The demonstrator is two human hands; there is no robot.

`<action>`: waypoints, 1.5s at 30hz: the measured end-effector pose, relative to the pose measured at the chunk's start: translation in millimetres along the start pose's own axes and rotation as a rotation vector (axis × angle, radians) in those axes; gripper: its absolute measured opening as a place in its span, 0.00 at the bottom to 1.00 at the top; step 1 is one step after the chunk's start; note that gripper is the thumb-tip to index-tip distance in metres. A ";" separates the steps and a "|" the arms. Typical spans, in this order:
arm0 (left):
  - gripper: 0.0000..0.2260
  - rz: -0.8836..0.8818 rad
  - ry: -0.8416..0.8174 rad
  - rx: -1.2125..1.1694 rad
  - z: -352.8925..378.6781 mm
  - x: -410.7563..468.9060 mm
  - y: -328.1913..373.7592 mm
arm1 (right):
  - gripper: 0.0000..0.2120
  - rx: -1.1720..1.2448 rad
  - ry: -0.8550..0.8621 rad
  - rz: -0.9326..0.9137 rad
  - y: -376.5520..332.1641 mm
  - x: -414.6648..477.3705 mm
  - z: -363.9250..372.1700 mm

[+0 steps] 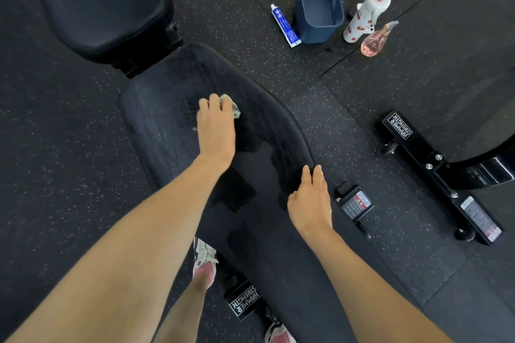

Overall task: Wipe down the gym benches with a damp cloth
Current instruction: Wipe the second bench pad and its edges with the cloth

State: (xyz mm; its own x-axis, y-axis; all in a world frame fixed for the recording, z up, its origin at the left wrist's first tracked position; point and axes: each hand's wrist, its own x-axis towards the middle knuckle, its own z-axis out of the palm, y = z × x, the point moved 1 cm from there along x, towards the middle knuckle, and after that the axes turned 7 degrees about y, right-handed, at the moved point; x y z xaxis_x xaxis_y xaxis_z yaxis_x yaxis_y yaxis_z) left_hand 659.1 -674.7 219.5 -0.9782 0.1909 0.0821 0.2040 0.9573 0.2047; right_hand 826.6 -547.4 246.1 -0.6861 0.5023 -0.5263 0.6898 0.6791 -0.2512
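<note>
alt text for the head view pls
The left hand holds a pale crumpled cloth against the black padded gym bench, while the right hand rests on its right edge. A blue plastic bin and white spray bottle stand on the speckled floor.

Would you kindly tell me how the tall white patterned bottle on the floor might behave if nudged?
The white patterned bottle stands tall and narrow, so it probably tips easily. Its round body would likely roll once down.
</note>
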 end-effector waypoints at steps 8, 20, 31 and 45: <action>0.23 0.244 -0.161 -0.188 3.4 -82.7 62.1 | 0.31 0.008 -0.009 -0.005 6.0 -9.5 2.5; 0.12 0.766 -0.283 -0.157 -8.8 -92.6 20.3 | 0.31 0.008 -0.034 0.078 26.6 -35.4 6.7; 0.23 -0.182 -0.073 -0.231 -13.0 -77.2 -16.2 | 0.30 0.030 -0.025 0.055 22.7 -47.9 20.4; 0.21 0.384 -0.304 -0.416 -12.1 -176.2 42.0 | 0.29 0.019 -0.002 0.093 65.7 -64.7 12.1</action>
State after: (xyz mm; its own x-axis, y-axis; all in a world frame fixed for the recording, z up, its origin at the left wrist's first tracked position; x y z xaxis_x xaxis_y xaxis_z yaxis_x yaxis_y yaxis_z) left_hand 840.6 -670.7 225.5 -0.7875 0.6148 -0.0425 0.4807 0.6559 0.5821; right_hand 919.1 -541.8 253.8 -0.6182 0.5620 -0.5495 0.7550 0.6190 -0.2163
